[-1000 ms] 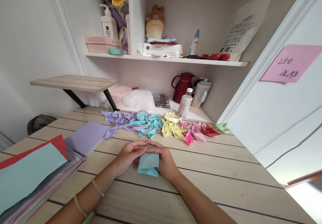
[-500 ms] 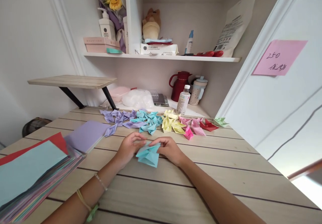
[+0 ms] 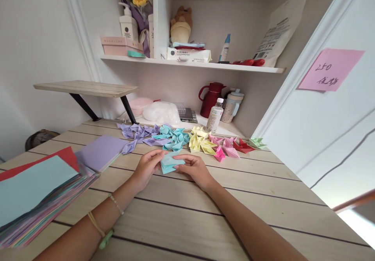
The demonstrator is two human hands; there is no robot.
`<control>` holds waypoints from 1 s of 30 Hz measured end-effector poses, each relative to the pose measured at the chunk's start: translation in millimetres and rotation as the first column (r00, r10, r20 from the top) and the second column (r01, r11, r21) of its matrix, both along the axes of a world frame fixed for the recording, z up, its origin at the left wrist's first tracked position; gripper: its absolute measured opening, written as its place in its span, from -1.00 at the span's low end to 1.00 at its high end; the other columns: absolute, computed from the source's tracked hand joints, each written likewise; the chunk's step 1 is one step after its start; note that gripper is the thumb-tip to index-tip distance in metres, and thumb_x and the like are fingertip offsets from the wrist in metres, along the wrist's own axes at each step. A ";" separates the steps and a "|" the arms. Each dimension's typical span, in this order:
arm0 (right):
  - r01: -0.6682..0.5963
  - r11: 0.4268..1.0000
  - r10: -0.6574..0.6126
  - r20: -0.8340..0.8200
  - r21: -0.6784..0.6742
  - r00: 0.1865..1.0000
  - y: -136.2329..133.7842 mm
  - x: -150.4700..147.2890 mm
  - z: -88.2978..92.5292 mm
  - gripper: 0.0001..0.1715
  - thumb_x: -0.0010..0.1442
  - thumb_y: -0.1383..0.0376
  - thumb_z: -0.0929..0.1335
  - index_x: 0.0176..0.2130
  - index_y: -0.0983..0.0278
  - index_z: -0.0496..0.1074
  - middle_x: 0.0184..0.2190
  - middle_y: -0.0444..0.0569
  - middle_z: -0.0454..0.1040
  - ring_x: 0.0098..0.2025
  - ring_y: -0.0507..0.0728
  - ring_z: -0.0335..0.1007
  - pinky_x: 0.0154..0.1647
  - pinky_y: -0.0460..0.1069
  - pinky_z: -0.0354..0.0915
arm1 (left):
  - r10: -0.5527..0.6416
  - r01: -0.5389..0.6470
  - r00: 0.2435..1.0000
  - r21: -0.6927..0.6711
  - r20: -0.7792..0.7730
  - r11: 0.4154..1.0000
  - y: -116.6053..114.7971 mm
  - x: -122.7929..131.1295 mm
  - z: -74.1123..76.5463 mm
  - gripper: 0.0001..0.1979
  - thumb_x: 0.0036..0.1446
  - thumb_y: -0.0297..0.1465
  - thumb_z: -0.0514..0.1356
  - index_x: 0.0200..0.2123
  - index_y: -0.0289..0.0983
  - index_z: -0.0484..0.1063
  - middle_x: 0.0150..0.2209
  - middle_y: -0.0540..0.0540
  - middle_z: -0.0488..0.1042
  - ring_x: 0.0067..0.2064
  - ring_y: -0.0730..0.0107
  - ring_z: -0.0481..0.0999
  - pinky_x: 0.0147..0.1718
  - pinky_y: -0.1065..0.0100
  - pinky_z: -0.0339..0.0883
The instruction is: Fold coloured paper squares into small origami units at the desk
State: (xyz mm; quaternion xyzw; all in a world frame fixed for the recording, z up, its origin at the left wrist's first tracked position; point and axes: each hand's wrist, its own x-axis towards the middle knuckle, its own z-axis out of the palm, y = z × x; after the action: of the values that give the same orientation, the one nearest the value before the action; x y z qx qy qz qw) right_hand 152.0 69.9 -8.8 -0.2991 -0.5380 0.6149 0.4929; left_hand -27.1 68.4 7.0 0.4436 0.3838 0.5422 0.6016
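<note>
A folded piece of light blue paper (image 3: pixel 169 163) lies on the wooden table (image 3: pixel 205 214) between my two hands. My left hand (image 3: pixel 148 168) pinches its left side with curled fingers. My right hand (image 3: pixel 191 168) presses and grips its right side, fingers closed over the edge. Just beyond my hands runs a row of finished folded paper shapes: purple ones (image 3: pixel 137 133), blue ones (image 3: pixel 173 138), yellow ones (image 3: pixel 200 143), pink ones (image 3: pixel 224 151), a red one (image 3: pixel 242 146) and a green one (image 3: pixel 258 142).
A thick stack of coloured paper sheets (image 3: pixel 38 190) sits at the left, with a purple pad (image 3: pixel 101 151) beside it. Behind the row stand a water bottle (image 3: pixel 214 116), a red jug (image 3: pixel 211 97) and a cup (image 3: pixel 231 105). A pink note (image 3: pixel 329 70) hangs at right.
The blue paper has been flattened and folded smaller, and both hands have moved with it a little farther from me towards the row of shapes.
</note>
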 end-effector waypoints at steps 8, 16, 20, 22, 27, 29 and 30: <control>0.122 0.992 -0.122 0.022 -0.005 0.992 0.1 1.7 4.7 -0.61 -0.05 0.13 0.45 -0.19 0.22 0.55 -0.39 -0.06 0.53 -0.43 0.03 0.38 -0.40 -0.06 0.32 | -0.132 0.133 0.991 0.020 -0.012 0.991 -2.6 -0.7 3.0 -0.63 -0.14 -0.31 0.36 -0.21 -0.32 0.50 -0.26 -0.17 0.55 -0.23 0.27 0.52 -0.17 0.24 0.38; 0.040 0.999 -0.040 0.069 0.003 0.997 -1.3 0.4 4.9 -0.69 -0.08 0.11 0.47 -0.35 0.26 0.56 -0.41 -0.08 0.51 -0.37 0.06 0.36 -0.30 -0.03 0.27 | -0.127 0.129 0.989 0.026 -0.077 0.991 -0.7 1.3 -2.2 -0.69 -0.14 -0.22 0.35 -0.37 -0.35 0.54 -0.32 -0.15 0.55 -0.28 0.28 0.50 -0.25 0.30 0.39; 0.104 0.994 -0.102 0.120 -0.010 0.987 0.8 1.9 3.6 -0.61 -0.02 0.01 0.41 -0.45 0.30 0.54 -0.54 -0.10 0.43 -0.46 0.03 0.27 -0.41 -0.06 0.21 | -0.144 0.147 0.987 0.029 -0.069 0.989 -0.6 1.2 -1.9 -0.62 -0.03 -0.15 0.26 -0.32 -0.38 0.55 -0.31 -0.20 0.56 -0.26 0.22 0.51 -0.24 0.25 0.39; 0.109 0.994 -0.107 0.114 -0.007 0.988 1.9 2.4 3.3 -0.58 -0.02 -0.01 0.40 -0.49 0.31 0.52 -0.56 -0.11 0.40 -0.46 0.03 0.25 -0.40 -0.05 0.22 | -0.168 0.172 0.982 0.035 -0.087 0.985 -1.2 0.9 -1.2 -0.62 -0.05 -0.16 0.27 -0.30 -0.38 0.55 -0.31 -0.19 0.56 -0.27 0.23 0.51 -0.24 0.26 0.38; 0.106 0.994 -0.105 0.114 -0.001 0.988 3.2 2.4 3.6 -0.53 -0.01 -0.08 0.37 -0.47 0.29 0.50 -0.53 -0.10 0.40 -0.45 0.04 0.25 -0.38 -0.04 0.25 | -0.124 0.134 0.977 0.043 -0.171 0.990 -0.6 0.5 -3.9 -0.67 -0.19 -0.28 0.38 -0.31 -0.32 0.55 -0.32 -0.12 0.57 -0.26 0.29 0.50 -0.22 0.34 0.35; 0.107 0.994 -0.105 0.119 -0.002 0.987 3.1 2.0 3.3 -0.53 -0.02 -0.08 0.38 -0.45 0.29 0.49 -0.53 -0.11 0.39 -0.46 0.03 0.25 -0.39 -0.05 0.24 | -0.099 0.105 0.983 0.032 -0.152 0.994 0.5 0.9 -5.9 -0.67 -0.11 -0.19 0.32 -0.36 -0.34 0.55 -0.36 -0.12 0.56 -0.28 0.28 0.50 -0.24 0.32 0.37; 0.113 0.994 -0.112 0.124 -0.001 0.986 3.0 1.7 3.1 -0.54 -0.02 -0.07 0.38 -0.45 0.29 0.49 -0.53 -0.12 0.39 -0.46 0.03 0.24 -0.41 -0.06 0.23 | -0.092 0.097 0.985 0.026 -0.145 0.995 1.0 1.2 -6.6 -0.66 -0.09 -0.15 0.29 -0.40 -0.35 0.54 -0.39 -0.12 0.55 -0.31 0.28 0.50 -0.26 0.30 0.37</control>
State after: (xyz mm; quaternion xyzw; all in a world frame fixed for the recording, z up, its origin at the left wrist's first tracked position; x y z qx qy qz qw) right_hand 153.8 73.0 -5.7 -0.3686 -0.5474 0.5686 0.4912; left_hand -25.9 69.4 0.4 0.5091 0.3956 0.4859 0.5900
